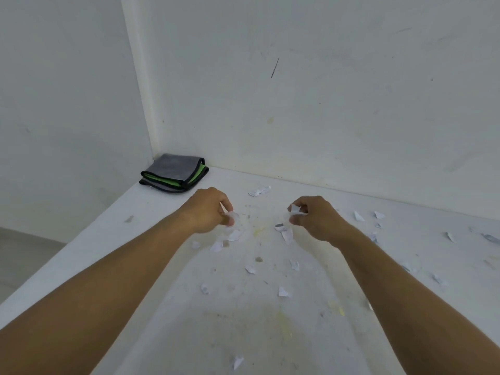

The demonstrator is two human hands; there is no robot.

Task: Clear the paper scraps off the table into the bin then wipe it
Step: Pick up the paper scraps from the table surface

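Several white paper scraps (283, 292) lie scattered over the stained white table (270, 334). My left hand (209, 209) hovers over the table's middle with its fingers curled, pinching white scraps (228, 213). My right hand (313, 216) is a little to the right, fingers curled round a small scrap (296, 209). More scraps lie just below each hand, and others spread toward the right edge (358, 216). No bin is in view.
A folded grey and green cloth (174, 173) with a black hem lies in the far left corner against the walls. White walls close off the table at the back and left. The table's left edge (67, 247) drops to a grey floor.
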